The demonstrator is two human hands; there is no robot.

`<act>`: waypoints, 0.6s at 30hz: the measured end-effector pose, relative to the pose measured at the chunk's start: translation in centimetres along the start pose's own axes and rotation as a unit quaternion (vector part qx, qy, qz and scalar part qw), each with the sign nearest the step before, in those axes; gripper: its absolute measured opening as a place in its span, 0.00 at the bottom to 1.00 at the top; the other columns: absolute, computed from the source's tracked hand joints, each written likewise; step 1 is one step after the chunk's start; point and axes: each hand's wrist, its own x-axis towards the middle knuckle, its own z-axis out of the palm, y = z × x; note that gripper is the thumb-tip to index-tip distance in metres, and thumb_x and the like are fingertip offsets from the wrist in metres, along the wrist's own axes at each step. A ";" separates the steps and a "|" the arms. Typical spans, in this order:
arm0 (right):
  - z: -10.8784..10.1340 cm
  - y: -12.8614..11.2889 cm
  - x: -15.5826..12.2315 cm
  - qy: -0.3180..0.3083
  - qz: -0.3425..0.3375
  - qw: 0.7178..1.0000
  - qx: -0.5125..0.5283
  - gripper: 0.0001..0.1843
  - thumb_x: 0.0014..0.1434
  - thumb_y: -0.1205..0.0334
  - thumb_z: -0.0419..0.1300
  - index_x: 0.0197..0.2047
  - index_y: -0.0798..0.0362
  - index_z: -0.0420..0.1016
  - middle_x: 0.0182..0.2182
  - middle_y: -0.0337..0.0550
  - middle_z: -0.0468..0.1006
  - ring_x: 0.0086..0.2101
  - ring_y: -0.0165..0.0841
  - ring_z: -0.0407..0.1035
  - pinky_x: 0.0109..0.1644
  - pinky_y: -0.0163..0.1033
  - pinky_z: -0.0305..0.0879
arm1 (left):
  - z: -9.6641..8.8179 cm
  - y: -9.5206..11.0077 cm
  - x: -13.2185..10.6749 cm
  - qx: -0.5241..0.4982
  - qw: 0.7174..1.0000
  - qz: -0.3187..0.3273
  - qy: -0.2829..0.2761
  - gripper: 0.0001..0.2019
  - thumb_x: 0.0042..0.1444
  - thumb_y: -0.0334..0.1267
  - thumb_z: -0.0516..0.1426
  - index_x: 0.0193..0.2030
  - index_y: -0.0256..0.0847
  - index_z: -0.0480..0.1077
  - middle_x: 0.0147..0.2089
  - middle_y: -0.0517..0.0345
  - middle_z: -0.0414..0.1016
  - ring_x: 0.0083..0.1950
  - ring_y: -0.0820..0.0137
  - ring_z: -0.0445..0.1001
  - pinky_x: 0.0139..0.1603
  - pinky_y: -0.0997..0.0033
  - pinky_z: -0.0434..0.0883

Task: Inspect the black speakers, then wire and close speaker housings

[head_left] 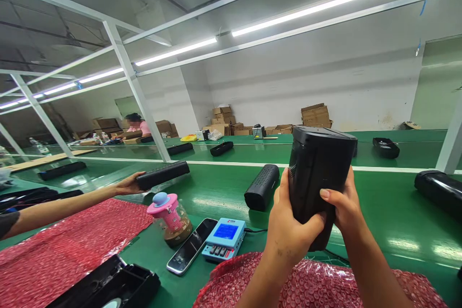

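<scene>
Your left hand [288, 226] and right hand [344, 204] grip the black casing [317, 168] between them, apparently to look it over. Any turn likely needs both grips firm.

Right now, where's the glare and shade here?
Head view: the nearest tube light burns out white; head view: glare streaks the green work surface; head view: the black casing in the left hand and right hand shows a dark near side.

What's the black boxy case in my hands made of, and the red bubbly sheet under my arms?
The black boxy case: probably moulded plastic, semi-gloss, from its smooth faces and soft highlights. The red bubbly sheet: likely plastic film, shiny, with glinting round bubbles.
</scene>
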 end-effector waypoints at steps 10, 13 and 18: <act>-0.7 0.5 0.2 -0.016 -0.004 1.000 -0.001 0.39 0.42 0.63 0.70 0.56 0.44 0.59 0.45 0.41 0.75 0.42 0.40 0.72 0.44 0.46 0.75 | 0.1 -0.3 0.0 -0.032 0.999 -0.001 0.000 0.49 0.45 0.39 0.63 0.71 0.47 0.41 0.60 0.46 0.65 0.57 0.53 0.70 0.56 0.52 0.70; -0.6 0.4 0.1 -0.017 -0.006 1.000 0.006 0.39 0.41 0.63 0.70 0.55 0.44 0.60 0.44 0.40 0.75 0.41 0.39 0.73 0.43 0.44 0.75 | 0.2 -0.4 -0.1 -0.045 0.999 0.008 0.001 0.49 0.45 0.39 0.63 0.71 0.47 0.41 0.61 0.45 0.64 0.57 0.52 0.70 0.56 0.52 0.71; -0.3 0.2 0.0 -0.010 -0.009 1.000 0.019 0.38 0.40 0.64 0.70 0.54 0.45 0.61 0.43 0.39 0.76 0.40 0.37 0.73 0.42 0.40 0.76 | 0.3 -0.6 -0.1 -0.053 0.998 0.017 0.011 0.49 0.44 0.39 0.64 0.71 0.47 0.43 0.61 0.45 0.64 0.58 0.50 0.69 0.56 0.50 0.70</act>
